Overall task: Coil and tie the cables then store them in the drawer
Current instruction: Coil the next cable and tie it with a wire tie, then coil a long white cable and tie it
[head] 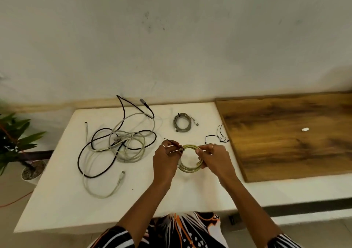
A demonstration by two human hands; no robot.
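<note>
A yellow coil point(190, 160) is held above the near middle of the white table point(57, 200). Its right side is gripped by the curled fingers of the right hand point(213, 159); a black tie point(172, 143) at its left is pinched by the left hand point(165, 159). A grey tied coil point(182, 122) lies farther off, tangled cables point(118, 143) to the left, loose ties point(219, 138) right. A wooden board point(285, 133) is seen at right, a plant point(15, 139) at left.
</note>
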